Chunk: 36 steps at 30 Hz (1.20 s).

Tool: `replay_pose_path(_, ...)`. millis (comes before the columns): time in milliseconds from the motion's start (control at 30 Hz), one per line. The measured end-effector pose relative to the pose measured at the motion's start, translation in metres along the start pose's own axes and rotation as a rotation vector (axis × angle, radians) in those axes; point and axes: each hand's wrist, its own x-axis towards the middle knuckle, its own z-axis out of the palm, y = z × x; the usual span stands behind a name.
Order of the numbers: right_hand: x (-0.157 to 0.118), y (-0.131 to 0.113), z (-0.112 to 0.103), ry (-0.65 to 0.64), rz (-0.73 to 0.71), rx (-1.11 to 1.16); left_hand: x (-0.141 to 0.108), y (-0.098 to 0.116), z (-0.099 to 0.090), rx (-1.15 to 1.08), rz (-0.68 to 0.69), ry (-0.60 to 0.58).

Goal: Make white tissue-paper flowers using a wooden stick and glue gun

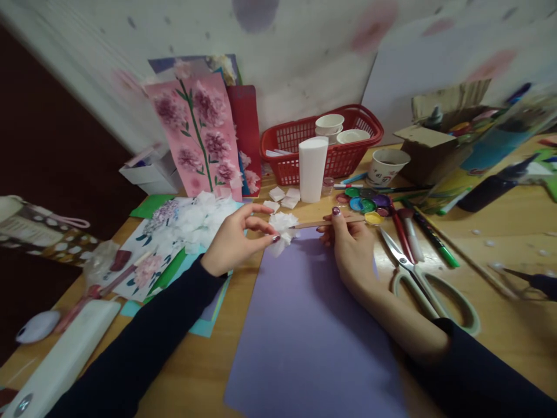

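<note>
Between the thumb and fingers of my left hand [237, 235] is a white flower of ruffled tissue paper [282, 229]. My right hand [354, 247] grips a slim paintbrush [315, 223] with a pale handle, held nearly level. Its tip points left and meets the flower's right side. Both hands are over the top end of a purple sheet of paper [313, 325]. Just beyond the flower lie several small white paper squares [289, 198], beside an upright white container [312, 171]. Right of my right hand are small open paint pots [368, 205] in several colours.
Scissors [420, 278], brushes and a green marker [435, 239] lie at right. Behind stand a red basket [289, 165] with paper cups, another paper cup [387, 168] and a cardboard box [420, 154]. A pink flower picture [195, 133] leans at the back left, above white tissue pieces [198, 223].
</note>
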Motion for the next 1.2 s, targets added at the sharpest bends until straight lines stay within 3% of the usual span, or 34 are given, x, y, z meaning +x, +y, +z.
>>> replay_pose_path(167, 0.000, 0.000, 0.001, 0.000, -0.015, 0.017, 0.025, -0.010, 0.022, 0.210, 0.109, 0.016)
replay_pose_path(300, 0.000, 0.002, -0.001, 0.109, -0.034, 0.062, 0.037, -0.018, 0.028, 0.310, 0.168, 0.044)
replay_pose_path(367, -0.003, 0.002, -0.003, 0.141, -0.094, 0.054, 0.040, -0.020, 0.029, 0.329, 0.194, 0.065)
replay_pose_path(500, -0.010, 0.001, -0.003, 0.037, -0.299, -0.095, 0.042, -0.024, 0.030, 0.333, 0.218, 0.077)
replay_pose_path(633, -0.014, 0.002, -0.002, -0.022, -0.416, -0.235, 0.043, -0.029, 0.031, 0.268, 0.185, 0.079)
replay_pose_path(900, -0.013, 0.005, -0.003, -0.087, -0.476, -0.370, 0.045, -0.031, 0.029, 0.230, 0.169, 0.069)
replay_pose_path(1067, -0.013, 0.005, -0.004, -0.097, -0.526, -0.412, 0.038, -0.029, 0.015, 0.445, 0.272, -0.029)
replay_pose_path(1200, -0.013, 0.007, -0.005, -0.137, -0.556, -0.424, 0.030, -0.042, 0.006, 0.546, 0.227, -0.087)
